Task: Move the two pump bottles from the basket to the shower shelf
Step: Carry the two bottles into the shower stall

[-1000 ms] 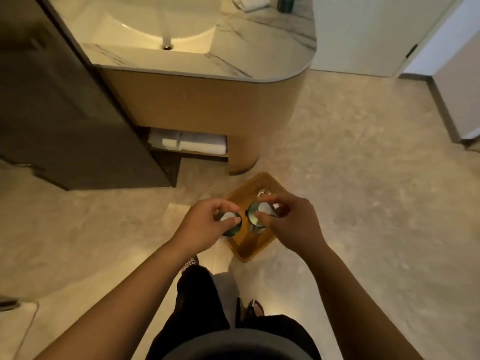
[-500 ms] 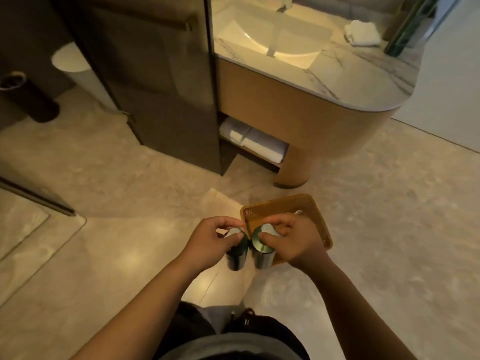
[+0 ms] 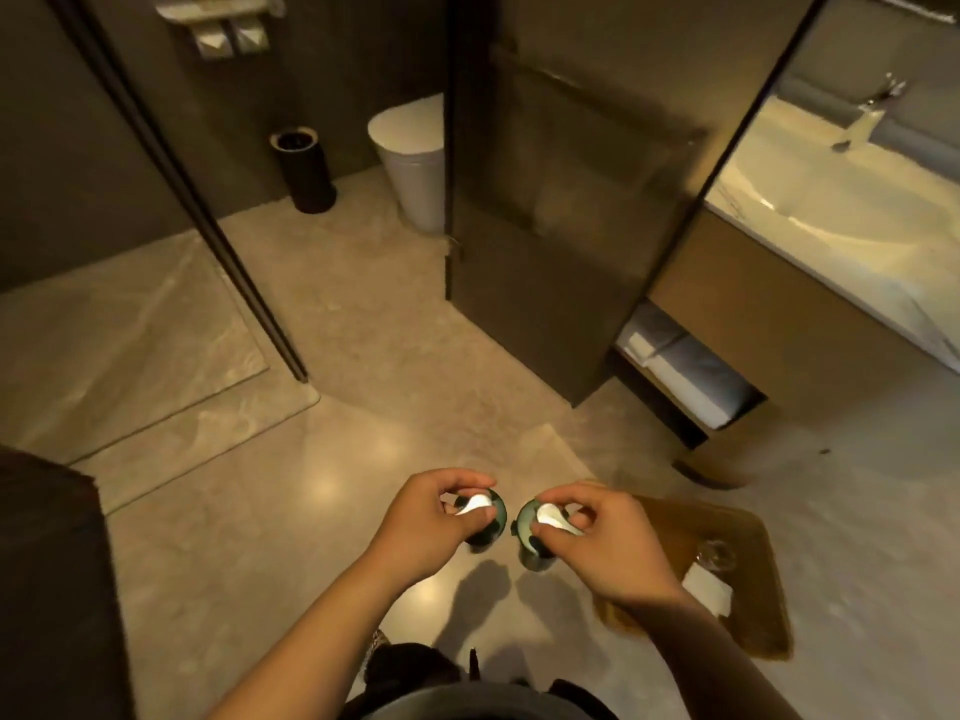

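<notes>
Dark-green pump bottles: one [image 3: 485,517] pinched under its white pump head by left hand [image 3: 428,524], other [image 3: 535,532] likewise by right hand [image 3: 602,550]. Both aloft, clear of wicker basket [image 3: 748,636]. Probably light yet top-slippery; firmer wrapped round body. Shower shelf unseen.

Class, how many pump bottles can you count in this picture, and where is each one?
2. One pump bottle is held in the left hand; the other pump bottle is in the right hand, above the floor.

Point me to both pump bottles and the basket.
left pump bottle [image 3: 480,504]: head view, white pump top.
right pump bottle [image 3: 551,513]: head view, white pump top.
basket [image 3: 748,610]: head view, woven floor.
</notes>
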### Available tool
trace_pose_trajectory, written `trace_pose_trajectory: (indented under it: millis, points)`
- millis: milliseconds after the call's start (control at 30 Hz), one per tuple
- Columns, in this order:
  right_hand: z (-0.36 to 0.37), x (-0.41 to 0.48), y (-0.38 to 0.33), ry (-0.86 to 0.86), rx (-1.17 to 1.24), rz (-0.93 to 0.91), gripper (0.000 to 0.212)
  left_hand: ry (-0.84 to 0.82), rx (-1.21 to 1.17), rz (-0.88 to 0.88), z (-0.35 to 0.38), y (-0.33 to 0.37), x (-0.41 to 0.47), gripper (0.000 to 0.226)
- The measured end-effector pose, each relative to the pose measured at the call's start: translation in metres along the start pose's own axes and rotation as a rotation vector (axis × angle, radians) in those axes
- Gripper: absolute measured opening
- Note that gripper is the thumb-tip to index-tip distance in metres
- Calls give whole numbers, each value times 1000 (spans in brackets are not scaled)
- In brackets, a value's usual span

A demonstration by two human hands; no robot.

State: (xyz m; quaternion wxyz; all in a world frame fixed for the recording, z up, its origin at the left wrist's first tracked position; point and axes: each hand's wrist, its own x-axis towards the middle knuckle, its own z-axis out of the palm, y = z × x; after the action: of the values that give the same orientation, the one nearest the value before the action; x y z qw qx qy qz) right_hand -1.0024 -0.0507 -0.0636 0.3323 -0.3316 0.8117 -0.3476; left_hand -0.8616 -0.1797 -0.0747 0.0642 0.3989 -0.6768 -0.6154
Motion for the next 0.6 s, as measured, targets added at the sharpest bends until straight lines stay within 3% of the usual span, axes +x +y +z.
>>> trace_pose_trajectory:
  millis: [600]
  points:
    - [245,145,-222,-392,-119,-364,20,607,-203,-170,-293,-96,-17,21]
